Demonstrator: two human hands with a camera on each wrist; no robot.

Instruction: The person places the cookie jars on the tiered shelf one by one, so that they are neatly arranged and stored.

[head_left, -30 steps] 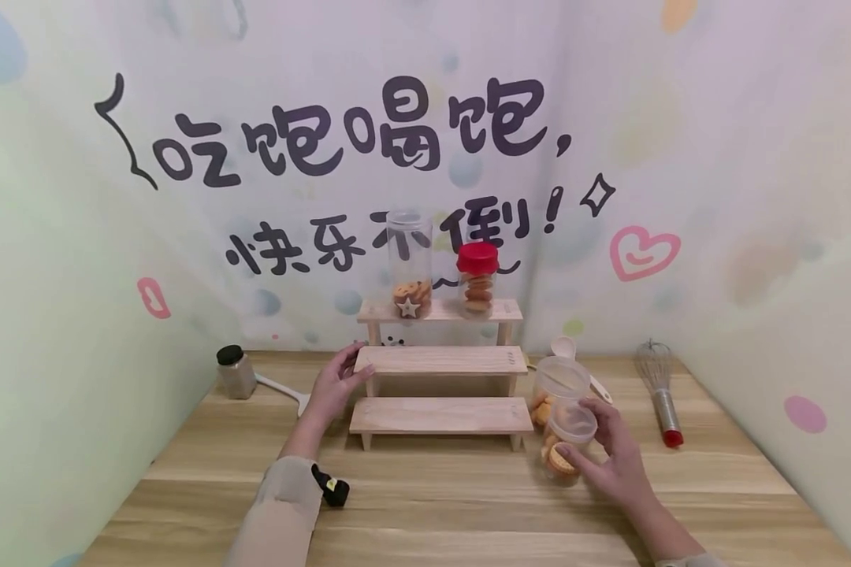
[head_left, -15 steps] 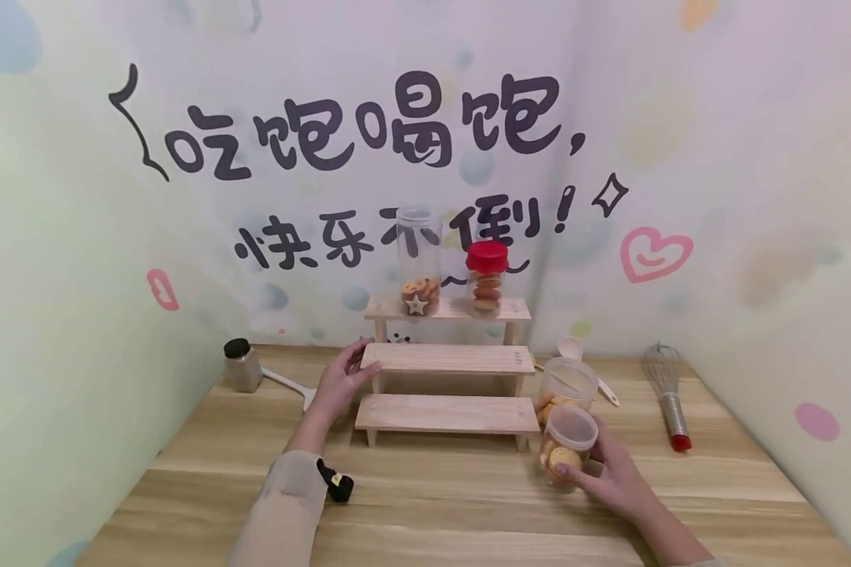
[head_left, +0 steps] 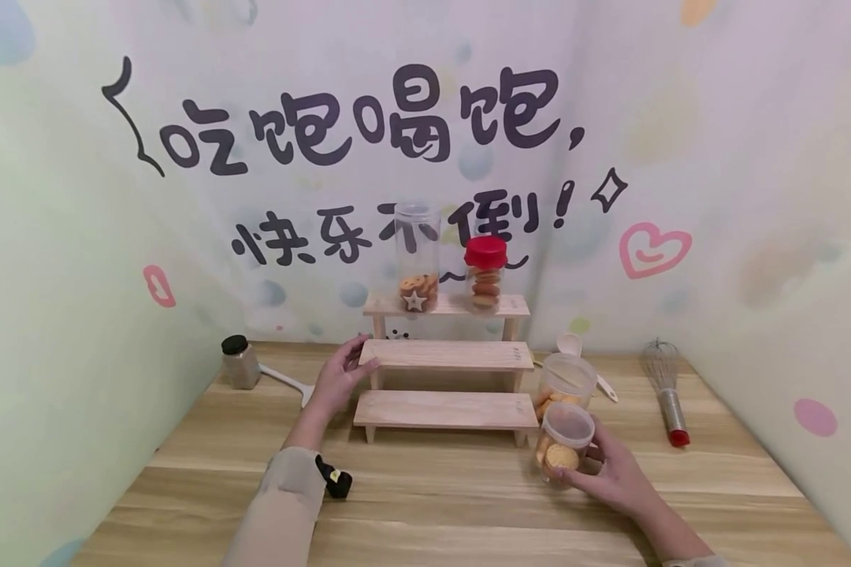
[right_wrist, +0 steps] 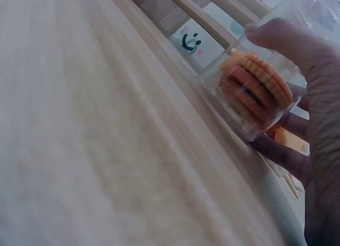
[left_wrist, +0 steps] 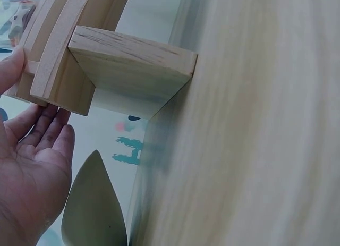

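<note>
At the left end of the middle step of a three-tier wooden display stand, my left hand grips the board, thumb on top and fingers beneath, as the left wrist view shows too. My right hand holds a small clear jar of round biscuits by its side, just in front of the stand's right end. Right behind it stands a wider clear jar with more biscuits. The top step bears a tall clear cookie jar and a red-lidded jar.
On the left are a black-lidded seasoning jar and a white-handled utensil. A pale spoon lies behind the wider jar, and a whisk with a red end is at the right. A printed curtain hangs close behind the stand.
The small jar has shifted slightly left relative to the wider one, and my right fingers have slid from its rim down to its far side. My left hand keeps its grip.
</note>
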